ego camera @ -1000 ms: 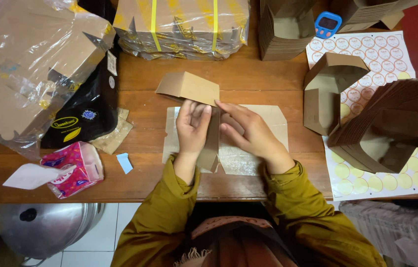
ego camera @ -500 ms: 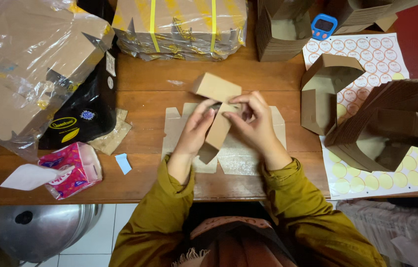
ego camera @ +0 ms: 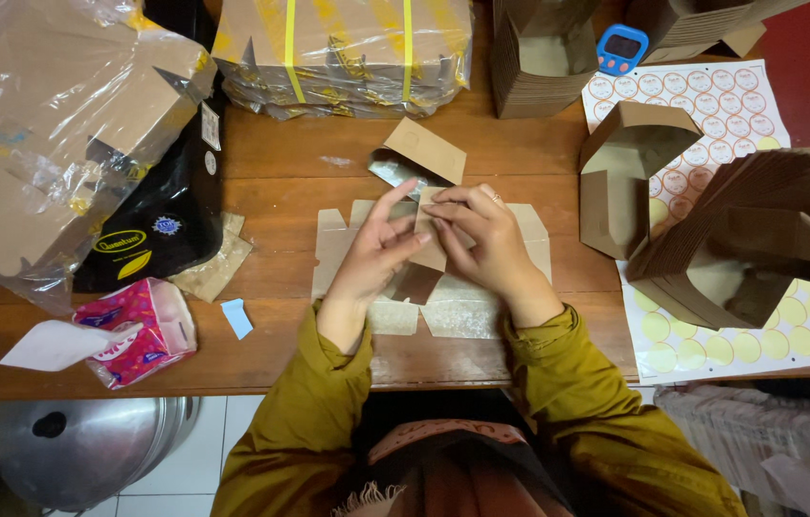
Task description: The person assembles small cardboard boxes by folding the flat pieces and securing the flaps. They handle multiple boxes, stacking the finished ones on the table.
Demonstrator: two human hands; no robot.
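The right hand [ego camera: 483, 237] has its fingertips pinched on a brown cardboard box blank [ego camera: 427, 182] lifted above the wooden table [ego camera: 281, 172]. The left hand [ego camera: 378, 251] touches the blank's left side, fingers spread and straight, not closed on it. Under both hands lie flat box blanks [ego camera: 462, 306]. A pink tissue pack [ego camera: 137, 330] sits well left; a folded open box [ego camera: 620, 177] stands right.

Wooden table [ego camera: 271, 163], brown planks. On it: flat cardboard blank [ego camera: 443, 287] at centre; strapped bundle of flat cardboard [ego camera: 348, 53] at the far edge; black plastic bag [ego camera: 161, 215] and pink tissue pack [ego camera: 137, 330] at left; sticker sheets [ego camera: 702, 96] and folded cardboard boxes [ego camera: 630, 177] at right; blue timer [ego camera: 621, 48] near the far edge.
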